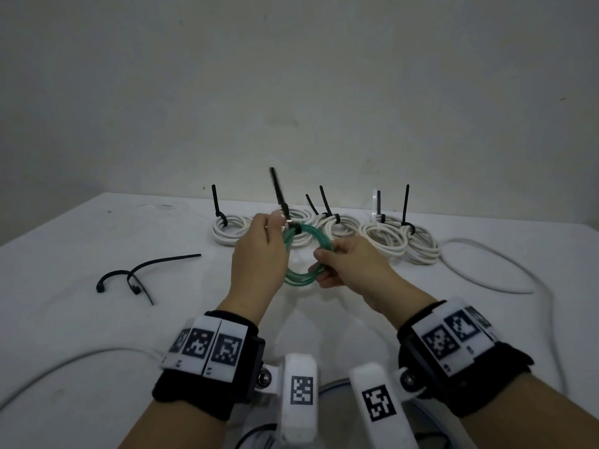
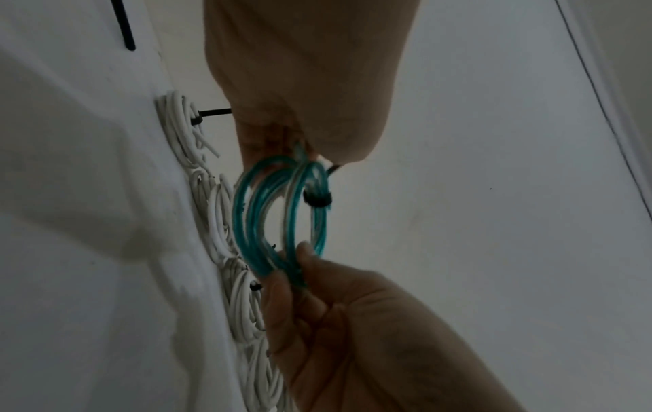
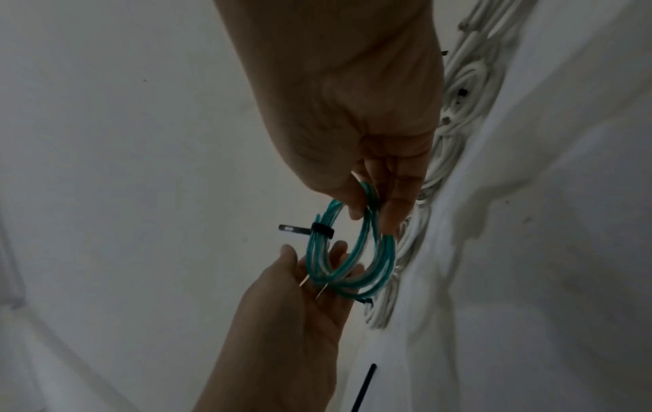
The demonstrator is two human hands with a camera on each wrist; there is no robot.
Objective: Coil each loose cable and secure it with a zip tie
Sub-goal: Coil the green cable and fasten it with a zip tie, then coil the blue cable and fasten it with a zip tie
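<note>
- Left hand [image 1: 259,251]: raised above the table [image 1: 81,319], fingers curled at the upper left of the green cable coil [image 1: 304,254], clasping the strands beside the black zip tie [image 1: 279,192].
- Right hand [image 1: 351,265]: thumb and fingers pinch the lower right of the same coil; both hands hold it clear of the table.
- Zip tie: its band is cinched around the green strands and its free tail sticks upward (blurred in the head view).
- Left wrist view: the tie's band [image 2: 317,200] wraps only part of the coil; other loops hang free.
- Right wrist view: the tie's tail [image 3: 294,229] juts sideways.
- Head view alone: a row of white coils [image 1: 324,230] with upright ties behind the hands, two spare ties [image 1: 136,277] at left, a loose white cable [image 1: 496,264] at right.
</note>
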